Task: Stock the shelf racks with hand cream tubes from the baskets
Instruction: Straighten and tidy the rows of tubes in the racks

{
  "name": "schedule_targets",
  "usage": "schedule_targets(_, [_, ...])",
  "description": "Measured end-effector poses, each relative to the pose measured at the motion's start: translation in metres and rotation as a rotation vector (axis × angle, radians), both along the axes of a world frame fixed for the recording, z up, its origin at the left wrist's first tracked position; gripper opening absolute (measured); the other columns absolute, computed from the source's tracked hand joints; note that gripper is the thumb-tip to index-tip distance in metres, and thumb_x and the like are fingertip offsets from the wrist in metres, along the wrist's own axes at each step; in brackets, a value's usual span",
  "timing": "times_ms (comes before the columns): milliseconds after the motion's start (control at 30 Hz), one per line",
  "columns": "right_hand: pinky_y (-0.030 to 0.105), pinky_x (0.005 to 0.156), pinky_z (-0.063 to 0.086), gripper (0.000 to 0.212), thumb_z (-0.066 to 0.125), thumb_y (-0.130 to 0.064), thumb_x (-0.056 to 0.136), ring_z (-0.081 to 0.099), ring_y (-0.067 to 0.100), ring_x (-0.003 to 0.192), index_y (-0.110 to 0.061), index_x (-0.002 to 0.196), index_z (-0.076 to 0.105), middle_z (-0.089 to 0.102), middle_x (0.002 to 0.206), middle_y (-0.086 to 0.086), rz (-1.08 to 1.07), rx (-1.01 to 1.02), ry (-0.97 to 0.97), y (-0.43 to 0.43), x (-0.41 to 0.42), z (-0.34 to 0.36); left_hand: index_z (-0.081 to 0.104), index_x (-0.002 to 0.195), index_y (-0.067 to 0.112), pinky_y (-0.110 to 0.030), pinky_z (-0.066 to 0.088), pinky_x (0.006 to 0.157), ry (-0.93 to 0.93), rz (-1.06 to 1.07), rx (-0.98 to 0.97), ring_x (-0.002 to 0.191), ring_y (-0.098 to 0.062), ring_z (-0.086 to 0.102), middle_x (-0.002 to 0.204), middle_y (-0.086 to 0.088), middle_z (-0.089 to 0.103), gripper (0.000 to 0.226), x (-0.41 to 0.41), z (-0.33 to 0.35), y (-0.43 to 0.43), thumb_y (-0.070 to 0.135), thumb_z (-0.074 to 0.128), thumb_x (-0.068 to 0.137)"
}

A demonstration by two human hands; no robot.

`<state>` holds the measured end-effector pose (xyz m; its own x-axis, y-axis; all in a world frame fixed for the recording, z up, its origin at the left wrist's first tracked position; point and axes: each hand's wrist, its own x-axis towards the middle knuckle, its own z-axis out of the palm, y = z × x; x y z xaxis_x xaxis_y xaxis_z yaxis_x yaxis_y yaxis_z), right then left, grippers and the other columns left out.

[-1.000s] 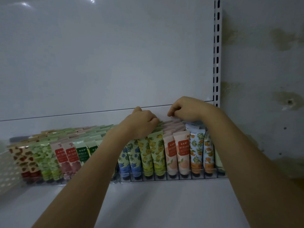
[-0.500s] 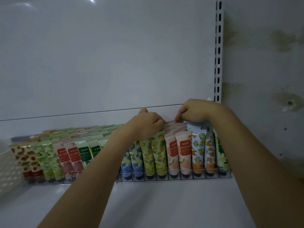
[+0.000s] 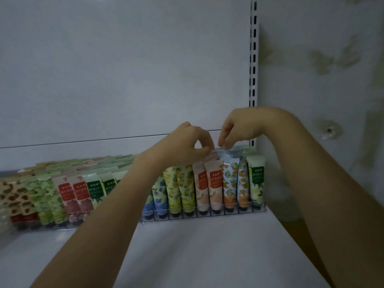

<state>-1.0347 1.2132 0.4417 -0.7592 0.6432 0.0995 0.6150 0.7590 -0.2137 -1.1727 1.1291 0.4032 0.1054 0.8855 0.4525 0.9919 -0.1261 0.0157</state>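
Note:
Hand cream tubes stand cap-down in rows in a clear rack (image 3: 228, 215) on the white shelf (image 3: 197, 250). From left to right I see blue-flower, yellow-lemon (image 3: 181, 188), peach (image 3: 215, 190), orange-print (image 3: 230, 183) and green-label (image 3: 257, 179) tubes. My left hand (image 3: 185, 145) reaches in from the lower left; its thumb and forefinger pinch the top of a peach tube in the rows behind. My right hand (image 3: 241, 126) hovers just right of it, fingers bunched downward, pinching the top edge of a tube behind the orange-print row. My forearms hide part of the blue tubes.
A second rack (image 3: 62, 226) to the left holds brown-spotted, green-leaf, red-label (image 3: 72, 192) and dark-green-label tubes. A slotted white upright (image 3: 253, 59) runs up behind my right hand, with a stained wall to its right. White back panel above.
Both hands have lifted slightly off the tube tops and loosened from fists into fingertip pinches. The view has shifted so the rack and its green-label tube at the right end show more fully.

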Motion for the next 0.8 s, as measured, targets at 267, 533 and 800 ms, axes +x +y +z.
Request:
schedule_targets(267, [0.027,0.073,0.046,0.032,0.065,-0.012,0.083,0.061,0.019,0.094,-0.013,0.115,0.065,0.065,0.113,0.004,-0.048,0.014,-0.003,-0.009,-0.001,-0.035,0.067,0.102,0.021,-0.019,0.037,0.077,0.075,0.034,-0.080,0.086,-0.009,0.047,0.093,0.009,0.063,0.018,0.013,-0.008,0.003,0.019,0.053,0.090])
schedule_targets(533, [0.026,0.074,0.048,0.023,0.063,-0.007,0.083,0.060,0.016,0.090,-0.012,0.105,0.070,0.067,0.107,0.003,-0.011,-0.023,0.032,-0.005,0.006,-0.030,0.064,0.105,0.019,-0.011,0.032,0.055,0.053,0.078,-0.136,0.067,-0.002,0.042,0.087,0.010,0.052,0.019,0.011,-0.007,0.002,0.017,0.053,0.090])
schedule_targets(800, [0.027,0.077,0.043,0.021,0.063,-0.005,0.083,0.056,0.015,0.090,-0.025,0.080,0.067,0.060,0.092,-0.004,0.005,-0.038,0.104,0.000,0.012,-0.022,0.066,0.103,0.020,-0.002,0.034,0.058,0.028,0.044,-0.092,0.068,0.000,0.044,0.090,0.008,0.058,0.017,0.009,-0.006,0.004,0.020,0.054,0.090])
